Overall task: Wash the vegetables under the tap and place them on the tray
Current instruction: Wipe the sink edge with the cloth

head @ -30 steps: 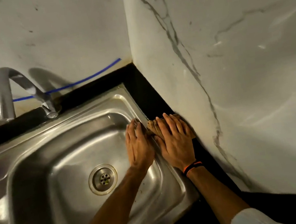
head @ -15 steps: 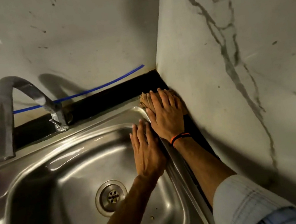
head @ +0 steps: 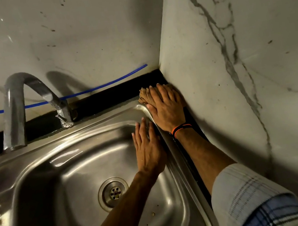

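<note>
Both flat: right hand [head: 165,108] presses cloth [head: 144,96].

Tap [head: 31,104] behind sink [head: 59,166], left; cloth [head: 144,97] at sink's far right corner, against wall [head: 217,82].

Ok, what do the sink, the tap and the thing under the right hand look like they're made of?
Sink: apparently stainless steel, brushed, with soft streaky highlights. Tap: metal, duller grey satin finish. Under the right hand: a tan cloth, going by its crumpled folds and matte look; the exact fibre can't be told.
</note>
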{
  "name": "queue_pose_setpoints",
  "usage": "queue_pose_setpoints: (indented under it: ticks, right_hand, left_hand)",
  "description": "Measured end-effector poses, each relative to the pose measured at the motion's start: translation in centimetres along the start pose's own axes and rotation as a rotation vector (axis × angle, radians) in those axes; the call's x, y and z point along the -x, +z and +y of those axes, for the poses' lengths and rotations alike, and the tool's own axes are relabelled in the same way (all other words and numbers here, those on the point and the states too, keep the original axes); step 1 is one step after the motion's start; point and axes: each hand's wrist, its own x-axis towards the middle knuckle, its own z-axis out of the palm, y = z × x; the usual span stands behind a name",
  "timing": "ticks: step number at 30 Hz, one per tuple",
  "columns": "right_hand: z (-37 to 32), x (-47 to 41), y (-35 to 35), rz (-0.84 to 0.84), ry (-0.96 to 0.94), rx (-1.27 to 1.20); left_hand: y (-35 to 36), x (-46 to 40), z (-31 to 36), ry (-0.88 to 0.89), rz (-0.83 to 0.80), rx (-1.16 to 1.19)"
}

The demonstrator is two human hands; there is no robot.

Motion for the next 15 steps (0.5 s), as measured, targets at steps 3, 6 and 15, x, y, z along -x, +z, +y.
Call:
queue_pose_setpoints:
  ticks: [3, 6, 15]
  right_hand:
    - [0.2, 2.8, -0.9, -0.045, 0.000, 0.008]
    - [0.6, 6.4, -2.1, -0.069, 0.000, 0.004]
    - [1.7, 20.2, -5.7, -0.088, 0.063, 0.028]
  left_hand:
    - [-0.6, 1.0, 0.8, -0.001, 0.011, 0.041]
    - [-1.0, 3.2, 1.6, -0.012, -0.010, 0.076]
    - [-0.1, 11.7, 3.5, 0.044, -0.108, 0.084]
